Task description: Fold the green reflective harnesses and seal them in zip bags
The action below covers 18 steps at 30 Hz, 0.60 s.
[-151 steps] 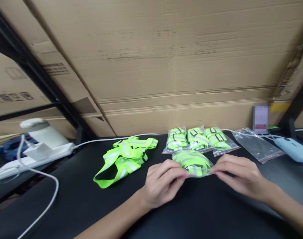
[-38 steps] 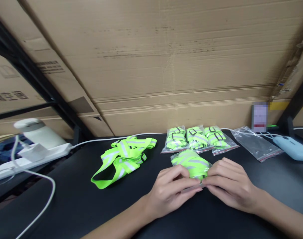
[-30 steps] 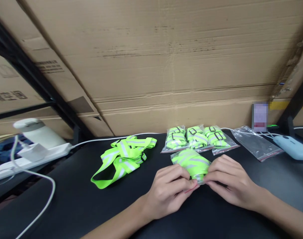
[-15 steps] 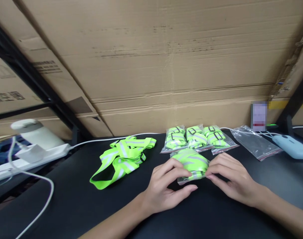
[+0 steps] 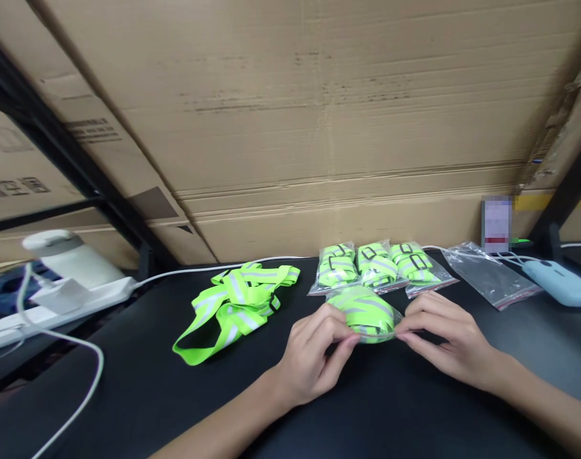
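A clear bag holding a folded neon-green reflective strap [image 5: 365, 313] lies on the black table [image 5: 176, 395] in front of me. My left hand [image 5: 310, 359] pinches its near left edge with thumb and fingers. My right hand [image 5: 444, 341] pinches the near right edge. Just behind it stand three more bagged straps in a row [image 5: 376, 266]. A loose, unbagged green strap [image 5: 236, 305] sprawls to the left.
An empty clear zip bag [image 5: 491, 275] and a pale blue device [image 5: 560, 284] lie at the right. A white power strip with plug and cable [image 5: 56, 303] sits at the left. Cardboard boxes [image 5: 319, 127] wall off the back of the table.
My fingers moved from the middle of the bag's near edge out to its two ends. The bag has shifted a little away from me.
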Motion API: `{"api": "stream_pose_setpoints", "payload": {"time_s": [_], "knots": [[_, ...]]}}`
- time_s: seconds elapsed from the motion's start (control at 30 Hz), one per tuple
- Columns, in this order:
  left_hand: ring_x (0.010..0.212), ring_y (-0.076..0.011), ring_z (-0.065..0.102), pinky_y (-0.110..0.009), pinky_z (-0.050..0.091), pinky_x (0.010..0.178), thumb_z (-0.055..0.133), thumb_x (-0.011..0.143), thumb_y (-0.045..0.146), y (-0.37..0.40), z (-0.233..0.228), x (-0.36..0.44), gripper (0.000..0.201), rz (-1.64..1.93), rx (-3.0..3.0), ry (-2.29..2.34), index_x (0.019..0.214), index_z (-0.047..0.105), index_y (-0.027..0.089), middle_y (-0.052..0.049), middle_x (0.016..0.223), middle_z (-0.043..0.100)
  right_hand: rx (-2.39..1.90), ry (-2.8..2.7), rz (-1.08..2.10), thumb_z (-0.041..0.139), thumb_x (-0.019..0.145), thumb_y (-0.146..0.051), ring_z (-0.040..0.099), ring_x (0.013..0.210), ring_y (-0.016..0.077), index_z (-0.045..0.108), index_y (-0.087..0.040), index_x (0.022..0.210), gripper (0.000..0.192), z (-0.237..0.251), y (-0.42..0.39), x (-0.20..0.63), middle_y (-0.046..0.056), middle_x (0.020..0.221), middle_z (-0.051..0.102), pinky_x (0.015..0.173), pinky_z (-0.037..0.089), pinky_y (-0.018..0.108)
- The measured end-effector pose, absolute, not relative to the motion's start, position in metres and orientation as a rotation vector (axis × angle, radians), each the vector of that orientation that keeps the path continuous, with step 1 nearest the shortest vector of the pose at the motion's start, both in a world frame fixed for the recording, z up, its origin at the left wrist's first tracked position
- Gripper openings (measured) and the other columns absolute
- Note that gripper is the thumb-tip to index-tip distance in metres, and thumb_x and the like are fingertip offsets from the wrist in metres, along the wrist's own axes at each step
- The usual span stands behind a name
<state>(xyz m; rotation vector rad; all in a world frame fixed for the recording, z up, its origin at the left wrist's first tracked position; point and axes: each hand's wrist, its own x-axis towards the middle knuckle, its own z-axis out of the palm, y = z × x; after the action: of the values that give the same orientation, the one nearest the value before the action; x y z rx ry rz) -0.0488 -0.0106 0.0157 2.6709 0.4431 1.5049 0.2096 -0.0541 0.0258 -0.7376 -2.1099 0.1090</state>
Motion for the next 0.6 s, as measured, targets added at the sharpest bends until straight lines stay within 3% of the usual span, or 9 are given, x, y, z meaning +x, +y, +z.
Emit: {"api": "stream_pose_setpoints", "payload": {"time_s": [0.13, 0.27, 0.43, 0.6], "knots": [[0.069, -0.0137, 0.057, -0.023, 0.046, 0.057, 0.062, 0.094, 0.015, -0.0114, 0.0195, -0.0486, 0.003, 1.462, 2.662, 0.430, 0.093, 0.059, 0.016, -0.003, 0.079, 0.059, -0.721, -2.086, 0.125, 0.061, 0.096, -0.006, 0.062, 0.076, 0.0158, 0.069, -0.016, 0.100, 0.014, 0.0242, -0.0560, 0.2079, 0.005, 0.083, 0.070, 0.070, 0.049, 0.030], [0.064, -0.0128, 0.056, -0.024, 0.044, 0.055, 0.074, 0.089, 0.030, -0.0127, 0.0197, -0.0483, 0.017, 1.459, 2.733, 0.419, 0.095, 0.065, 0.016, -0.002, 0.079, 0.058, -0.696, -2.139, 0.158, 0.061, 0.095, -0.005, 0.061, 0.075, 0.0156, 0.070, -0.016, 0.101, 0.015, 0.0248, -0.0575, 0.2066, 0.005, 0.084, 0.070, 0.068, 0.049, 0.030], [0.060, -0.0118, 0.054, -0.025, 0.042, 0.055, 0.068, 0.094, 0.019, -0.0133, 0.0150, -0.0493, 0.004, 1.430, 2.774, 0.388, 0.091, 0.066, 0.017, -0.001, 0.073, 0.059, -0.722, -2.124, 0.214, 0.066, 0.093, -0.011, 0.057, 0.066, 0.0147, 0.071, -0.016, 0.100, 0.009, 0.0217, -0.0541, 0.2092, 0.002, 0.074, 0.065, 0.061, 0.046, 0.029], [0.064, -0.0124, 0.057, -0.024, 0.047, 0.058, 0.065, 0.097, 0.019, -0.0133, 0.0197, -0.0511, 0.003, 1.497, 2.667, 0.346, 0.095, 0.064, 0.016, -0.002, 0.075, 0.064, -0.711, -1.961, 0.445, 0.070, 0.092, -0.010, 0.062, 0.069, 0.0134, 0.077, -0.022, 0.110, 0.023, 0.0186, -0.0513, 0.2118, 0.002, 0.080, 0.070, 0.063, 0.050, 0.027]]}}
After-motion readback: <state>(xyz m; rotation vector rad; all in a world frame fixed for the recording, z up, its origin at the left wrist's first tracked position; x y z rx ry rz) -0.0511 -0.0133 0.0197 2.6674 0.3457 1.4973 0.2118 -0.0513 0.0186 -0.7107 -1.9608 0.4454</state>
